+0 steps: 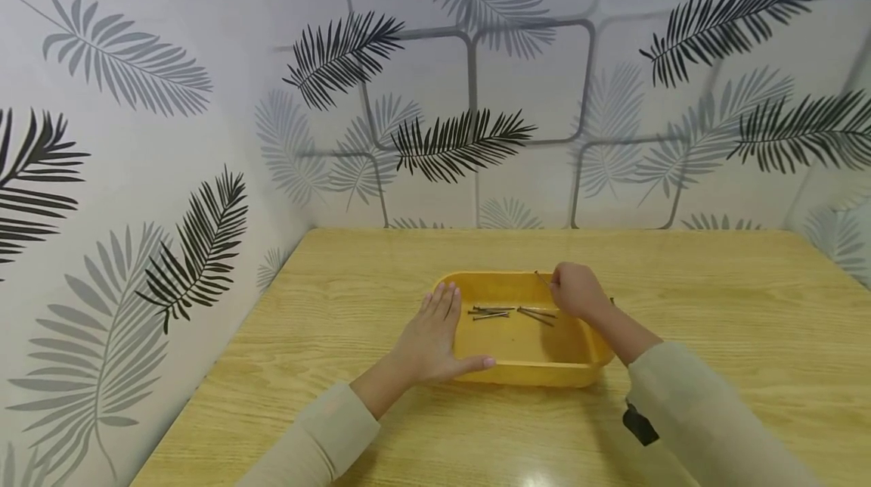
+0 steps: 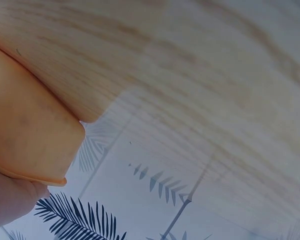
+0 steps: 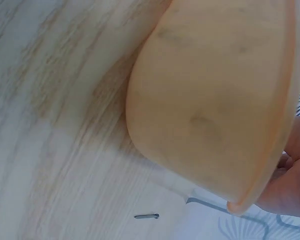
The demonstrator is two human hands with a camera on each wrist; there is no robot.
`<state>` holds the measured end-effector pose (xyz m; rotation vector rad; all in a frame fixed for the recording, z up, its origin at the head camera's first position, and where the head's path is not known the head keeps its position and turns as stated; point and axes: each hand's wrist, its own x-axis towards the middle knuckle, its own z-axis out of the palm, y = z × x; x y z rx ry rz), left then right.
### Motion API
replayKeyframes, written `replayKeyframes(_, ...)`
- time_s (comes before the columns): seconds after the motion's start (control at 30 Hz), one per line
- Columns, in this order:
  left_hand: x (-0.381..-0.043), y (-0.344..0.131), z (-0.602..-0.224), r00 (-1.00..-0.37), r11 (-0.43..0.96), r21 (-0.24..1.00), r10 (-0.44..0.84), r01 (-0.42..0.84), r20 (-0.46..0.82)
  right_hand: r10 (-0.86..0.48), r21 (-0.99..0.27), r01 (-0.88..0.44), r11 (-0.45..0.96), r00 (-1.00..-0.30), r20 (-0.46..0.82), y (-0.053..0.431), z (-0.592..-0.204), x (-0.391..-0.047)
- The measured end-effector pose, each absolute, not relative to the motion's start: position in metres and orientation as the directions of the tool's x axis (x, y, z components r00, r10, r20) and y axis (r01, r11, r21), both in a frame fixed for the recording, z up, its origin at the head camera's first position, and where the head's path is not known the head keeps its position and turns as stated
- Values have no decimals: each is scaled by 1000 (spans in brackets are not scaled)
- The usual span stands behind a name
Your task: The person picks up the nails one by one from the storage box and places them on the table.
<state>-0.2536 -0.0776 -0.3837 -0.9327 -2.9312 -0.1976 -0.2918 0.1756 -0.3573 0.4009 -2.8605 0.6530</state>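
Observation:
A yellow plastic tray (image 1: 527, 375) sits on the wooden table, with several nails (image 1: 491, 311) lying loose on its floor. My left hand (image 1: 435, 339) rests over the tray's left end, its fingers stretched out and the thumb along the front rim. Above the back right part of the tray, my right hand (image 1: 577, 292) is curled and pinches a nail (image 1: 542, 277) whose head end sticks out to the left. The right wrist view shows the tray's outer wall (image 3: 205, 110), partly covering that hand; the nail is hidden there.
Another nail (image 3: 147, 216) lies on the table (image 1: 714, 305) beyond the tray's right end. A wall (image 1: 435, 94) with a leaf pattern rises behind the table's back edge and along its left side. A dark object (image 1: 640, 424) shows under the right sleeve.

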Motion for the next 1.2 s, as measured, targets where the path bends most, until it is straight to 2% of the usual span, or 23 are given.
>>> replayKeyframes(0.2,-254,-77,-383,-815,807,117,572,579,92,-193,-419,-288,861,-948,254,180,-349,-289)
replayKeyframes(0.8,-254,-77,-384,-818,810,110,569,576,89,-55,-434,-138,890,-979,198,193,-340,-282)
replayKeyframes(1.2,-253,-76,-383,-825,818,107,558,565,84,-57,-434,-169,885,-964,259,209,-338,-282)
